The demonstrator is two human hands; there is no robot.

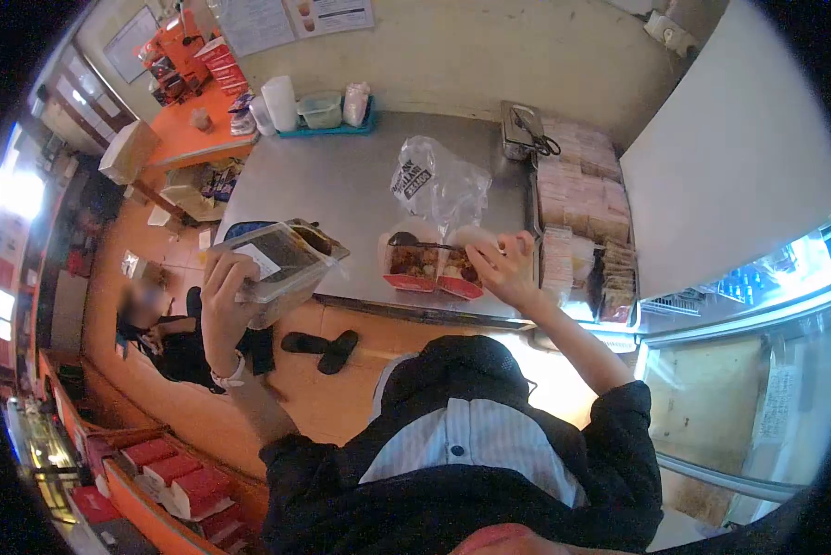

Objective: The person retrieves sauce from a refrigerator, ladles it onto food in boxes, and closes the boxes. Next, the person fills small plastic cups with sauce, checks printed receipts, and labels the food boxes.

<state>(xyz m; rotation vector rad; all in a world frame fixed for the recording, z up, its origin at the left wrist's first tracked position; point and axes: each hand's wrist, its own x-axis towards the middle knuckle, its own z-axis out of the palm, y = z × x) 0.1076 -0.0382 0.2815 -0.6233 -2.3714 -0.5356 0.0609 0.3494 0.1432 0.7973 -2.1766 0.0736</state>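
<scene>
My left hand (226, 282) is closed around a clear plastic container (291, 264) with a white label and dark brown contents. It holds the container tilted above the table's near left edge. My right hand (503, 268) is over the right side of two red and white takeaway boxes (411, 280), its fingers pinched at the handle end of a dark spoon (403, 239). The spoon lies across the tops of the boxes, which stand open side by side with brown food inside. Just behind them, a crumpled clear plastic bag (443, 180) with black print rests on the table.
The steel table (314, 176) carries a blue tray (328, 128) of containers at the back. Stacked packets (582, 185) and a metal tin with scissors (545, 143) stand at right. Another person (170, 333) is low at left. An open fridge (758, 287) is at right.
</scene>
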